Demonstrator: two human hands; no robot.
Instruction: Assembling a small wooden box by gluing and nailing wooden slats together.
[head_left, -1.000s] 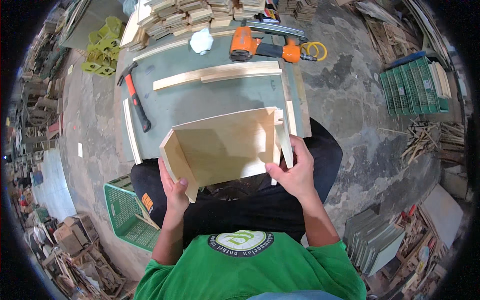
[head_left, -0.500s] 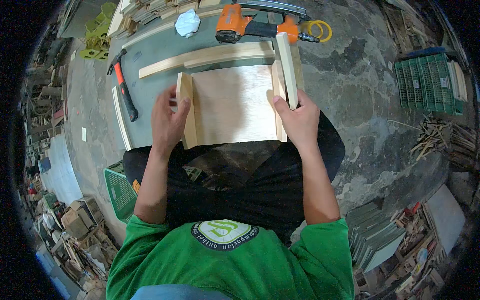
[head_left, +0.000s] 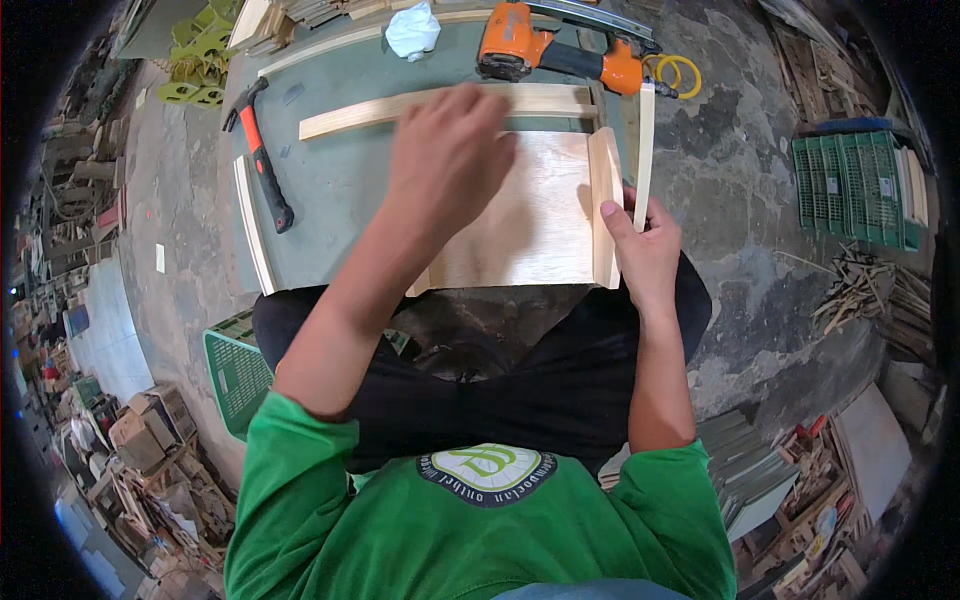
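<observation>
Our 2 hands on an open plywood box on the green bench.

Nearest us, our right hand (head_left: 645,250) is closed on the right side wall of the plywood box (head_left: 530,215), thumb on the inner face, fingers behind it. Our left hand (head_left: 445,160) hovers spread and loose over the box's far left part, clasping nothing; we cannot tell whether it touches. The box lies flat at the bench's (head_left: 330,200) near edge, under both hands. We judge it light, stiff and dry, best taken by its 2 side walls. Beyond lie a long wooden slat (head_left: 350,115), a hammer (head_left: 262,160) and an orange nail gun (head_left: 545,52).
</observation>
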